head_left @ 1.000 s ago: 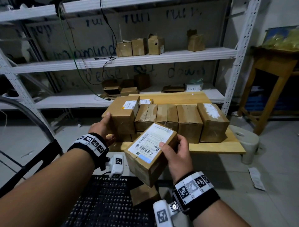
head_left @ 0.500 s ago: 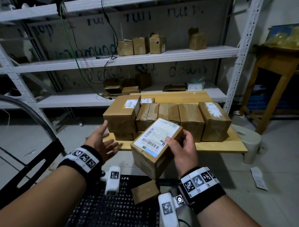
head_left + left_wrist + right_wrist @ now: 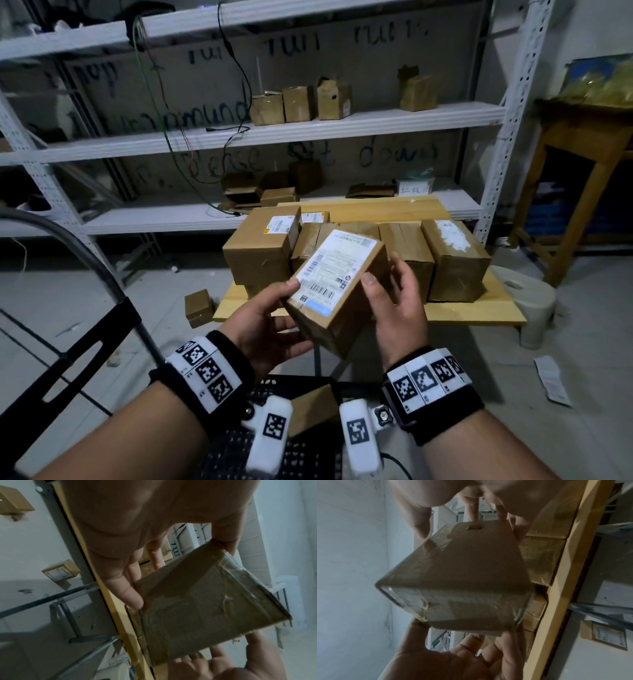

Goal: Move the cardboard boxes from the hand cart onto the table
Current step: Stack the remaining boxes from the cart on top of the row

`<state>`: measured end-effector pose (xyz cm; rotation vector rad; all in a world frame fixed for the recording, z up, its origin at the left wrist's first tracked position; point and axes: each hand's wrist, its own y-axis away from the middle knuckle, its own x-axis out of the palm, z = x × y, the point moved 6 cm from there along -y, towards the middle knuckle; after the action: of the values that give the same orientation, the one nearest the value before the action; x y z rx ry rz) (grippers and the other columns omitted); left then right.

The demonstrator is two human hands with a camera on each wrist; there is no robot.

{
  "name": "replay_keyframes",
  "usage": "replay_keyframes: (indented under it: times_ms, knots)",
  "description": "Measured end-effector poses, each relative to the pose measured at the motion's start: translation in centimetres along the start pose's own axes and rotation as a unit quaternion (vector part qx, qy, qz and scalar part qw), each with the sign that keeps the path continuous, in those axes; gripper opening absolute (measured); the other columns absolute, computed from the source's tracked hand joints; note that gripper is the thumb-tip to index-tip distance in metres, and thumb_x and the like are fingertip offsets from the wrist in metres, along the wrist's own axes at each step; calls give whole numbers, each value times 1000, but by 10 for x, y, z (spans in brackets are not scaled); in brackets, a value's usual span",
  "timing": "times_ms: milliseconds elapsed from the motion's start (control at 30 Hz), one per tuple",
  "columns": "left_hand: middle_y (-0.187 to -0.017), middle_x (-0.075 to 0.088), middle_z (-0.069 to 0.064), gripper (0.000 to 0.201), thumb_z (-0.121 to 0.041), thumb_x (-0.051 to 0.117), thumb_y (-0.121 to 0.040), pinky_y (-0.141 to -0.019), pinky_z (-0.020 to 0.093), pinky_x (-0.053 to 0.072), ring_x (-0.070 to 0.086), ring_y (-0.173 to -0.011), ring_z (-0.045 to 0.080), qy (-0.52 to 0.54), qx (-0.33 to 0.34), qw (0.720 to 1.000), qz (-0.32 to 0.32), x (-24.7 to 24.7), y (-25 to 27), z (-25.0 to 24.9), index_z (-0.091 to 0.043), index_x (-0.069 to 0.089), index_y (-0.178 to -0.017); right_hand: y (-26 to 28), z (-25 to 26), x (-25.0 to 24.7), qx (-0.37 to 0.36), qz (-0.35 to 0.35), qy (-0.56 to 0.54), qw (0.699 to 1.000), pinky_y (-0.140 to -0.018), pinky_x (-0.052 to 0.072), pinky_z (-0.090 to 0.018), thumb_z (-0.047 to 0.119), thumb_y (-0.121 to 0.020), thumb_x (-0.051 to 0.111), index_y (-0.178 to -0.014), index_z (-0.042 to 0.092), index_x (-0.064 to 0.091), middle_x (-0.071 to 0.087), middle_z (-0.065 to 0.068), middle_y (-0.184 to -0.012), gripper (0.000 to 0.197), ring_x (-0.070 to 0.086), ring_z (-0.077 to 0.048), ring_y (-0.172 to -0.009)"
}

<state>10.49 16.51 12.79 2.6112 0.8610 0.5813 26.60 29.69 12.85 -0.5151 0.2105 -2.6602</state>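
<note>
I hold a cardboard box with a white shipping label point(image 3: 337, 284) in both hands, tilted, just above the front edge of the low wooden table point(image 3: 479, 313). My left hand point(image 3: 274, 320) grips its near left corner, thumb on the label and fingers underneath. My right hand point(image 3: 395, 298) grips its right side. The left wrist view shows the box's taped underside point(image 3: 197, 601), and the box point(image 3: 462, 581) also fills the right wrist view. Several boxes stand in a row on the table point(image 3: 404, 253). A small box point(image 3: 313, 407) lies on the hand cart's black mesh deck point(image 3: 308, 459).
The cart's handle point(image 3: 89, 250) curves up on the left. A small box point(image 3: 198, 307) lies on the floor by the table's left corner. White shelving point(image 3: 308, 133) with small boxes stands behind. At right are a white stool point(image 3: 531, 301) and a tall wooden stand point(image 3: 582, 171).
My left hand let go of the stacked box on the table and came back to grip the labelled box. That box has risen and moved forward over the table's edge.
</note>
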Motion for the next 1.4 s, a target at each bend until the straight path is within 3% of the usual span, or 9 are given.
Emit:
replay_keyframes:
  times_ms: [100, 200, 367, 600, 700, 900, 1100, 1233, 1400]
  knots:
    - [-105, 78, 16, 55, -43, 84, -72, -99, 49, 58, 72, -103, 36, 19, 29, 999, -23, 6, -4, -12, -15, 70, -117, -1, 7, -2, -29, 3, 15, 999, -69, 54, -9, 42, -84, 80, -135, 44, 51, 58, 6, -139, 59, 65, 15, -101]
    - [-118, 77, 19, 61, -50, 84, -74, -103, 48, 56, 71, -115, 37, 34, 36, 998, -45, 15, -5, -22, -13, 71, -120, -5, 7, -2, -42, 14, 28, 999, -65, 51, -4, 24, -91, 75, -144, 29, 51, 54, 0, -143, 58, 60, 27, -92]
    - [-111, 75, 20, 65, -55, 83, -70, -71, 38, 62, 73, -104, 33, 78, 46, 995, -47, 36, -6, -35, -11, 70, -116, -6, 5, 8, -71, 34, 52, 996, -78, 56, -13, 28, -87, 80, -130, 41, 59, 54, -4, -148, 50, 62, 5, -117]
    - [-117, 67, 22, 63, -58, 77, -78, -88, 43, 59, 68, -110, 36, 87, 41, 995, -29, 32, -11, -44, -12, 68, -120, -10, 10, 8, -80, 31, 70, 994, -84, 62, -28, 56, -76, 76, -120, 56, 63, 59, -1, -141, 45, 64, -12, -125]
    - [-118, 66, 22, 72, -58, 77, -76, -96, 44, 57, 68, -106, 35, 100, 54, 993, -16, 27, -11, -47, -12, 67, -130, -11, 12, 7, -81, 26, 62, 994, -80, 61, -24, 51, -79, 76, -120, 50, 64, 61, -3, -138, 43, 68, -9, -118]
    - [-118, 66, 19, 72, -60, 76, -79, -94, 44, 59, 71, -100, 33, 147, 91, 984, -32, 24, -12, -69, -11, 68, -130, -10, 12, 2, -69, -16, 86, 994, -81, 51, -7, 34, -94, 72, -127, 36, 62, 65, 5, -132, 34, 62, -2, -119]
    - [-119, 69, 12, 52, -63, 74, -85, -96, 46, 57, 64, -113, 32, 139, 91, 981, -101, 31, -25, -79, -18, 69, -111, -13, 9, -11, -2, -109, 54, 993, -97, 59, -47, 35, -98, 65, -126, 29, 65, 66, 19, -114, 29, 65, -2, -104]
    - [-115, 75, 4, 66, -71, 77, -77, -95, 46, 57, 67, -109, 26, 125, 88, 980, -130, 34, -39, -76, -21, 70, -120, -16, 6, -11, 22, -99, 56, 993, -99, 58, -48, 34, -100, 63, -124, 30, 66, 66, 18, -114, 25, 64, 1, -102]
    - [-115, 77, 9, 80, -75, 78, -71, -87, 48, 61, 71, -101, 32, 130, 96, 974, -158, 30, -46, -70, -19, 68, -127, -14, 1, 6, 25, -7, 108, 994, -101, 57, -46, 41, -100, 61, -126, 40, 60, 60, 27, -117, 26, 62, 0, -111]
